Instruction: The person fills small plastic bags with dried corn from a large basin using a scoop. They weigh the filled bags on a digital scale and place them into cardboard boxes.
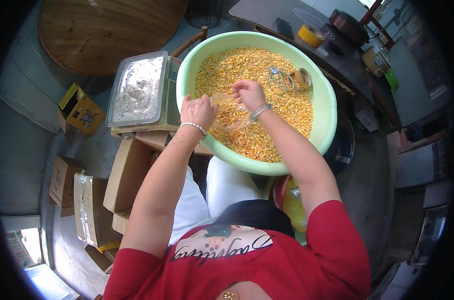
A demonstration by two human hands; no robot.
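A large pale green plastic basin (326, 108) holds a broad bed of yellow corn kernels (242, 60). Over its left part, my left hand (198, 110) grips one side of a clear plastic bag (230, 122). My right hand (249, 93), fingers curled, is at the bag's upper right edge; whether it pinches the film cannot be told. Corn shows through and around the bag, so what is inside it is unclear. On the corn, right of my right hand, lie metal scissors (279, 82) against a roll of tan tape (303, 78).
A weighing scale (172, 90) with a metal tray (138, 90) stands left of the basin. Cardboard boxes (127, 176) are at the lower left. A round wooden table (110, 30) is at the upper left. Yellow tape (311, 35) and a phone (284, 28) lie on the dark table (264, 15).
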